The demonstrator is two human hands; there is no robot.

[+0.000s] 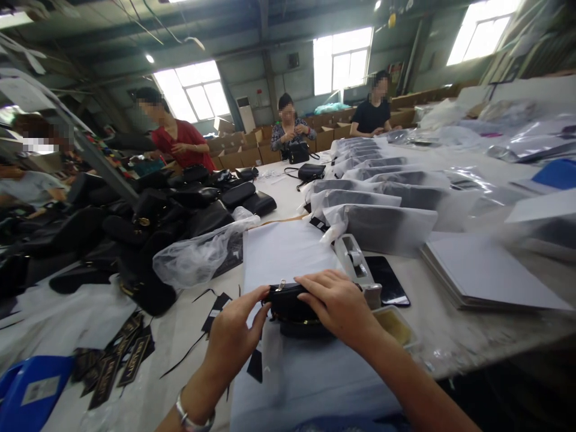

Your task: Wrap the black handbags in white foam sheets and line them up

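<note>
A small black handbag (pixel 292 309) with a gold-coloured zip pull stands in front of me, over white paper (pixel 288 246). At its left end my left hand (pixel 231 330) pinches the top corner between thumb and fingers. My right hand (pixel 335 303) lies over the bag's right side, its fingers closed along the top edge. The bag's right end is hidden behind that hand. Just left of the bag are black hang tags (pixel 216 312) with cords. To the right sit a tape dispenser (pixel 357 261) and a dark phone (pixel 387 281).
Black bags (pixel 148 240) are heaped on the left. Bags in white wrapping (pixel 382 222) line the table's middle. A stack of white sheets (pixel 490 270) lies right, a blue container (pixel 33 390) front left. Several people work around the table, one in a red shirt (pixel 182 144).
</note>
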